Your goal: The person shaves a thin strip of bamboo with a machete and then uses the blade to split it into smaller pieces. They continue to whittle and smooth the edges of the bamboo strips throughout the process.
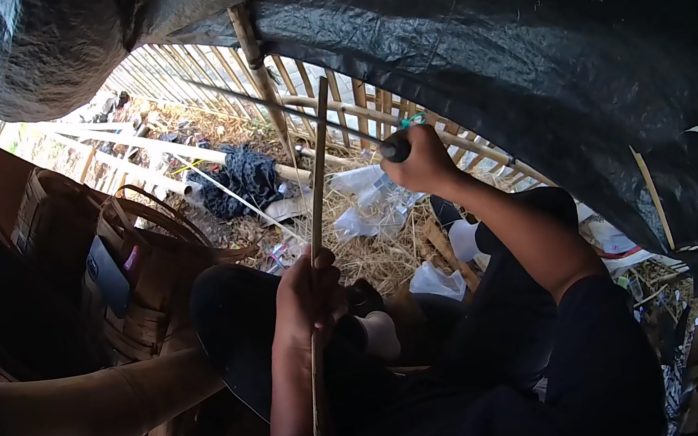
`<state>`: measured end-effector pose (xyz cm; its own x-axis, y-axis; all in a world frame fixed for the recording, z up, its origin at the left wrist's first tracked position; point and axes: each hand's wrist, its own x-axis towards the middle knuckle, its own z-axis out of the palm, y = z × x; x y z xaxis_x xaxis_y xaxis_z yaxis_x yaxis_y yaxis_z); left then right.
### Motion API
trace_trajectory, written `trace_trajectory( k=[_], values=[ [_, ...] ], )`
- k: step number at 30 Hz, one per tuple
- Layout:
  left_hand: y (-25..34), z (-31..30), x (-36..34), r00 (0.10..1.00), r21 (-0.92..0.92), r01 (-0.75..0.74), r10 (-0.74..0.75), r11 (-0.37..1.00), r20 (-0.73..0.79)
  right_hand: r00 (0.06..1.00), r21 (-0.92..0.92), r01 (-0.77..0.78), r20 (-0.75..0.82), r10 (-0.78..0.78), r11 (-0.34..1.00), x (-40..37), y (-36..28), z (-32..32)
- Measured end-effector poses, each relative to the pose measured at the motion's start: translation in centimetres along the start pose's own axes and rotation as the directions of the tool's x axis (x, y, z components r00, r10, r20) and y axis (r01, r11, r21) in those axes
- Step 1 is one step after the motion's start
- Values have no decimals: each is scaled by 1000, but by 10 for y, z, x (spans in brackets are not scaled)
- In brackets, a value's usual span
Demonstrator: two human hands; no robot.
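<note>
the left hand (311, 295) is closed in a full fist around a long thin bamboo strip (318, 168), gripping it at about mid-length. the strip's long axis runs steeply, from its lower end down by the person's lap up and slightly right to a free tip that rises in front of the bamboo fence (346, 100). the right hand (424, 160) is raised higher and to the right of that tip, fingers wrapped tight around the dark handle of a tool (396, 148). a thin dark line leads from the handle up and left, behind the strip's upper part; it is probably the tool's blade or rod, though the view is too dim to be sure, and i cannot tell whether it touches the strip. so the strip's free upper end lies left of the right hand and just below the tool's line, while the left hand is the nearer one and the only one holding it. woven baskets (61, 245) stand at the left, a black plastic sheet (476, 42) hangs overhead, and straw (373, 255) covers the ground beyond the knees.
</note>
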<state>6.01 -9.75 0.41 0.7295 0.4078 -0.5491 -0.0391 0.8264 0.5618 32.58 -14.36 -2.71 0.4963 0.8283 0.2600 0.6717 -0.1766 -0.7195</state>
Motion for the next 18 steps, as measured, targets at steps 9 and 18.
trace_trajectory(
  k=[9, 18],
  values=[
    [-19, -2, 10, 1000, -17, 3, -4, 1000, -30, 973, -289, 222, 132, -191, 931, -1, -1, 26],
    [-25, 4, 6, 995, -91, 82, -86, 992, -42, 979, -529, -203, -96, 180, 824, 56, 23, 4]
  ],
)
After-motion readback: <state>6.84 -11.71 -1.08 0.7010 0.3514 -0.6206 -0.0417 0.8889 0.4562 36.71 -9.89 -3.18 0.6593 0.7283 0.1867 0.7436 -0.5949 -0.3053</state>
